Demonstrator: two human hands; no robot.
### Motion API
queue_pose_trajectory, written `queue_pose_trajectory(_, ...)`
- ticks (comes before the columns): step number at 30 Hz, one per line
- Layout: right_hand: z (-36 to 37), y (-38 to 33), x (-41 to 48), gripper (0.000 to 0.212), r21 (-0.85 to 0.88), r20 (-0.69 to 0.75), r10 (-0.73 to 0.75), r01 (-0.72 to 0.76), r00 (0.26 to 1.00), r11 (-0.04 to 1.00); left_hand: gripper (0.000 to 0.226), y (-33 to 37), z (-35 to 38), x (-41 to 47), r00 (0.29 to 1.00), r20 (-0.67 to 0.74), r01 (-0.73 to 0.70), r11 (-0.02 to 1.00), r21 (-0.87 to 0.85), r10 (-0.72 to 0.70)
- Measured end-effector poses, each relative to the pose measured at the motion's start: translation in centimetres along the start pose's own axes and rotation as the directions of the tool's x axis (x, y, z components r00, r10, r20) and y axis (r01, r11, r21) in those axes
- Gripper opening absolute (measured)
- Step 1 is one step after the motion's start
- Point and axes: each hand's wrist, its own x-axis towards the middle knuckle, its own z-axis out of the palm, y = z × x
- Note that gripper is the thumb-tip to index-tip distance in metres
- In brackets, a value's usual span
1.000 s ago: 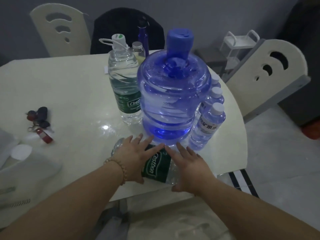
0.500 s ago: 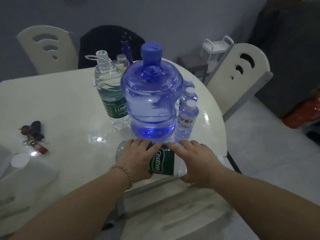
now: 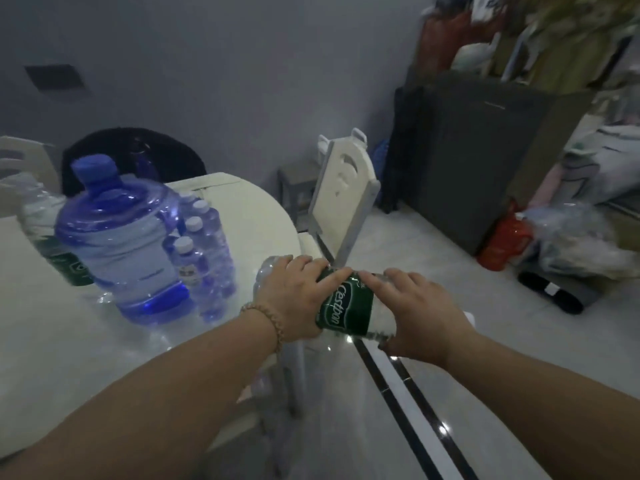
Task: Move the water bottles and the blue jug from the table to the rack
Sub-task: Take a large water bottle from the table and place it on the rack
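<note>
- The large green-labelled water bottle (image 3: 346,308) lies on its side in the air, past the table's edge and over the floor, carried between both hands.
- The left hand (image 3: 294,296) is closed over the end toward the table, fingers curled across the top of the bottle; the right hand (image 3: 420,317) is wrapped over the other end, fingers (image 3: 377,277) spread on the clear plastic beside the label. Both are clamped on the same bottle.
- To carry it well, the person should probably keep it level with a hand at each end, since a full bottle of this kind is likely heavy and its thin wall may give under a hard squeeze.
- On the table (image 3: 249,202) remain the blue jug (image 3: 121,244), a row of small bottles (image 3: 204,244) just beside it, and another large bottle (image 3: 45,233) partly hidden behind the jug.
- A white chair (image 3: 346,199) stands close ahead, so the path likely has to skirt it.
- What looks like a small white rack (image 3: 341,135) shows behind the chair; its shelves cannot be seen.
</note>
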Motion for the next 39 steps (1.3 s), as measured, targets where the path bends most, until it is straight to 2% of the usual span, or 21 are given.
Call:
queue_pose_trajectory(7, -0.4, 12.0, -4.3, 0.116, 0.0, 0.03, 0.076, -0.076, 0.997, 0.997, 0.096, 8.6, -0.1, 10.1, 0.997, -0.003, -0.074, 0.997, -0.025, 0.074)
queue_pose_trajectory(16, 1.9, 23.0, 1.2, 0.119, 0.014, 0.059, 0.159, -0.16, 0.986, 0.987, 0.097, 8.3, 3.7, 23.7, 0.988, 0.031, -0.154, 0.988, -0.008, 0.155)
queue_pose_trajectory(23, 3.5, 34.5, 12.1, 0.118, -0.002, 0.098, 0.234, -0.235, 0.967, 0.972, 0.098, 3.9, 8.6, 40.1, 0.977, 0.013, -0.21, 0.977, -0.039, 0.211)
queue_pose_trajectory(30, 4.3, 44.6, 23.4, 0.114, 0.018, 0.097, 0.31, -0.314, 0.946, 0.949, 0.099, -1.6, 11.5, 55.4, 0.964, 0.032, -0.263, 0.964, 0.022, 0.262)
queue_pose_trajectory(34, 6.4, 50.7, 30.5, 0.116, 0.032, 0.109, 0.253, -0.257, 0.961, 0.966, 0.099, -4.5, 15.1, 62.6, 0.972, 0.073, -0.223, 0.975, 0.011, 0.222)
queue_pose_trajectory(39, 9.3, 58.7, 41.5, 0.116, 0.045, 0.098, 0.088, -0.093, 0.991, 0.995, 0.099, -8.8, 19.8, 71.0, 0.991, 0.113, -0.067, 0.998, 0.004, 0.066)
